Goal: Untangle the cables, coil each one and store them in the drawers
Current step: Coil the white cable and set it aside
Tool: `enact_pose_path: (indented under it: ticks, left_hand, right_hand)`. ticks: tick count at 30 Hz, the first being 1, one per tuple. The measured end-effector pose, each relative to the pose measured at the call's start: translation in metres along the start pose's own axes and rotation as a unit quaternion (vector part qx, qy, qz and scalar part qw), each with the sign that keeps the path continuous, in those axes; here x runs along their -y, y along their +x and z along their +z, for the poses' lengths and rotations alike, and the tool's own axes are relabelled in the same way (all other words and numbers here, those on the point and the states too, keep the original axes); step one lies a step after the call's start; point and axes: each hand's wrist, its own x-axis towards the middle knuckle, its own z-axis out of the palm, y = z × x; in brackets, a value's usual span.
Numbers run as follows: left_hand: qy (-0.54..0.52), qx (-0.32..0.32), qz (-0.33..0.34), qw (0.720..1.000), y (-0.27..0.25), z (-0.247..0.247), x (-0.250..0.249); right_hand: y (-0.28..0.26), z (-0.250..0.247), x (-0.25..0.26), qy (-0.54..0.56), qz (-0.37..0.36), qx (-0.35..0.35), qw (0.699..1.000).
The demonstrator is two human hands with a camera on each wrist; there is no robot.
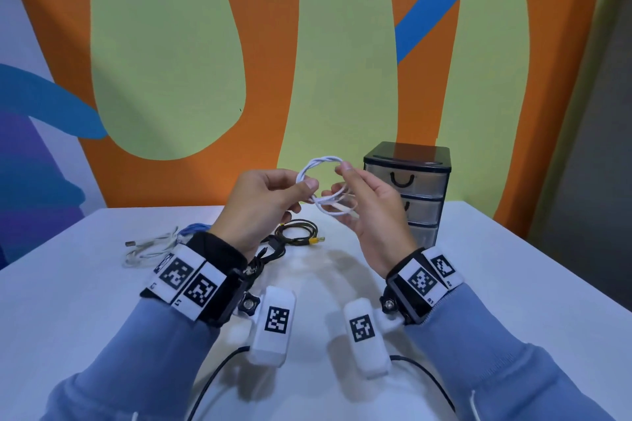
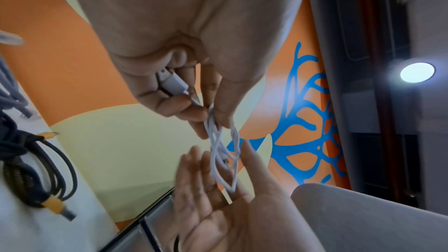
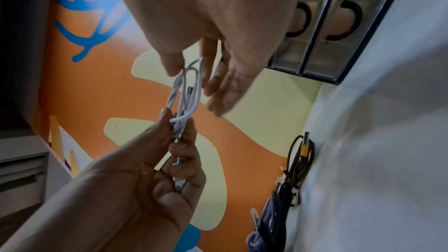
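Observation:
A white cable, wound into a small twisted coil, hangs in the air above the table between both hands. My left hand pinches its left side with thumb and fingers, and a plug of the cable is tucked in the curled fingers. My right hand pinches the coil's top right between thumb and forefinger, the other fingers loosely straight behind the loops. The wrist views show the same coil held by the two hands. A small drawer unit with three closed drawers stands just behind my right hand.
On the white table under my hands lie a dark braided cable with yellow plugs, a black cable, a blue cable and another white cable to the left. A painted wall rises behind the table.

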Motion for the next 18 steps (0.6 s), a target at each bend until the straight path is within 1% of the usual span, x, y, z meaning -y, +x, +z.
enact_pose_path:
  ticks: [2,4,6,9,11,15,17,18]
  left_hand:
    - [0.01,-0.04,0.027,0.999,0.0015,-0.0003,0.0003]
    - [0.021,-0.065,0.051,0.996,0.0029,-0.0008,0.0009]
    - [0.039,-0.065,0.065,0.995,0.002,0.0,0.0012]
    - [0.097,-0.062,0.081,0.99,0.0013,0.0018,0.0036]
    - [0.121,-0.058,0.081,0.988,0.0015,0.0026,0.0054]
    - [0.132,-0.069,0.067,0.986,0.0019,0.0021,0.0059]
    - [0.113,-0.057,0.047,0.991,0.0014,0.0016,0.0044]
    - [0.096,-0.039,0.029,0.994,0.0008,0.0019,0.003]
  right_hand:
    - [-0.002,0.0007,-0.0014,-0.024,0.028,0.009,0.999]
    - [-0.0042,0.0011,-0.0043,-0.035,0.034,0.019,0.999]
    - [-0.0062,0.0025,-0.0072,-0.029,0.017,0.03,0.999]
    - [-0.0059,0.0011,-0.0089,-0.011,0.002,0.027,1.0]
    - [-0.0046,-0.0001,-0.008,-0.001,0.008,0.023,1.0]
    - [-0.0064,0.0026,-0.0035,0.032,0.03,0.026,0.999]
    - [-0.0069,0.0036,-0.0007,0.036,0.042,0.037,0.998]
    - [-0.0069,0.0038,0.0004,0.044,0.051,0.043,0.997]
